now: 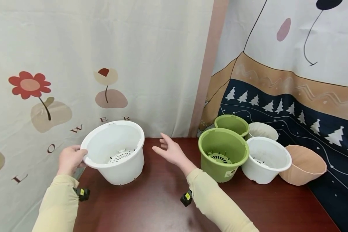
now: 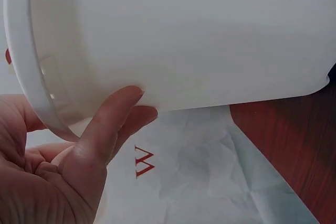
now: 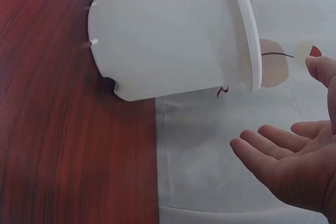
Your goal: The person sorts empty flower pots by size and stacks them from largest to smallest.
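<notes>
A large white plastic flower pot (image 1: 124,174) with a slotted bottom stands at the left of the dark red table (image 1: 150,206). My left hand (image 1: 71,159) grips its rim at the left side; the left wrist view shows the thumb and fingers (image 2: 107,124) around the rim and upper wall. My right hand (image 1: 171,151) is held in the air to the right of this pot, apart from it, with extended fingers and nothing in the palm. In the right wrist view the pot's outer wall (image 3: 168,35) and the right hand (image 3: 299,166) show a gap between them.
To the right stand a green pot (image 1: 220,170) with a label, another green pot (image 1: 232,124) behind it, a white pot (image 1: 262,174), a second whitish pot (image 1: 264,130) and a peach pot (image 1: 304,164). Printed curtains (image 1: 162,64) hang along the table's back and sides.
</notes>
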`<control>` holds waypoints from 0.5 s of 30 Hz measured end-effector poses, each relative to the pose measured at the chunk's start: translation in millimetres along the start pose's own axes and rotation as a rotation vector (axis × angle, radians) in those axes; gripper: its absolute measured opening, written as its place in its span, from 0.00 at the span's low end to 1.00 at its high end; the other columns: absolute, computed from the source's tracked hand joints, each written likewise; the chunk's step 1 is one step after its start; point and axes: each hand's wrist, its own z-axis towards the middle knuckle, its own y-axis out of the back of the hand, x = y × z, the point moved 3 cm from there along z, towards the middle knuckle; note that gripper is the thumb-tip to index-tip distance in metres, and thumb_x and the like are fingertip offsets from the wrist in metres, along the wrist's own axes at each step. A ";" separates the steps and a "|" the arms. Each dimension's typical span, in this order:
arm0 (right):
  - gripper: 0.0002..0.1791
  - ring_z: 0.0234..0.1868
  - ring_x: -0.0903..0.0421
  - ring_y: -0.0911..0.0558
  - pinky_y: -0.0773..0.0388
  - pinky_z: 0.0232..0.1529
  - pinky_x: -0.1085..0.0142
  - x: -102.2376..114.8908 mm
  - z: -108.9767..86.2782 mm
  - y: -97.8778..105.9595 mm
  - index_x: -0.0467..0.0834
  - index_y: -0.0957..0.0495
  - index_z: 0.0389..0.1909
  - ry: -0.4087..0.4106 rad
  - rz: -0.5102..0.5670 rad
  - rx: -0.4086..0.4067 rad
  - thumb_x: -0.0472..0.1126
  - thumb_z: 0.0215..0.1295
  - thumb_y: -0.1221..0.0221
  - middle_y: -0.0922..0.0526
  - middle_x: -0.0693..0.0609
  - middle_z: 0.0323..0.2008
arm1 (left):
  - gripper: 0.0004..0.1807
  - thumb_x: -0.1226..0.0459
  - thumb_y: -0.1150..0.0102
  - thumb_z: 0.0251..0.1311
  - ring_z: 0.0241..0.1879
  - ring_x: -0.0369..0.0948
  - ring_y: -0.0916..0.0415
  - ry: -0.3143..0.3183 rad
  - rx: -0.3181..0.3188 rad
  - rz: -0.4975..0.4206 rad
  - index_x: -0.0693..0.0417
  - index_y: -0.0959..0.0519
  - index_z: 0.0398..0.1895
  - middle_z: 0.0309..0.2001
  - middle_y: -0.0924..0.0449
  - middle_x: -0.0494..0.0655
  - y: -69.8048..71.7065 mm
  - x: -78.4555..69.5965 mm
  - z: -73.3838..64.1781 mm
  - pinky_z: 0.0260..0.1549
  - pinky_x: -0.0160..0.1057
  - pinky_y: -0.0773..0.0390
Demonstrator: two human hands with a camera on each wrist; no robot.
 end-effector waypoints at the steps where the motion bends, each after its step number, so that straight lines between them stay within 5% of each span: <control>1: 0.43 0.65 0.48 0.27 0.29 0.63 0.54 0.2 0.4 -0.4 0.47 0.45 0.77 -0.003 -0.002 0.002 0.54 0.67 0.38 0.31 0.43 0.68 | 0.30 0.64 0.54 0.63 0.20 0.41 0.19 -0.005 -0.002 0.007 0.79 0.34 0.63 0.33 0.19 0.59 -0.4 -1.5 -0.8 0.17 0.40 0.20; 10: 0.43 0.64 0.47 0.26 0.27 0.62 0.54 3.5 3.2 -5.2 0.47 0.44 0.77 -0.022 0.016 0.005 0.54 0.67 0.38 0.30 0.43 0.68 | 0.27 0.66 0.51 0.65 0.23 0.40 0.20 -0.119 0.012 0.064 0.81 0.33 0.62 0.46 0.22 0.74 -3.1 -14.5 -11.1 0.22 0.41 0.16; 15: 0.42 0.64 0.46 0.25 0.27 0.61 0.54 4.5 2.4 -5.2 0.45 0.43 0.76 -0.021 0.046 -0.010 0.53 0.67 0.38 0.29 0.43 0.66 | 0.27 0.67 0.51 0.67 0.26 0.41 0.18 -0.165 0.062 0.013 0.82 0.34 0.63 0.48 0.23 0.76 -8.3 -24.8 -18.4 0.24 0.40 0.15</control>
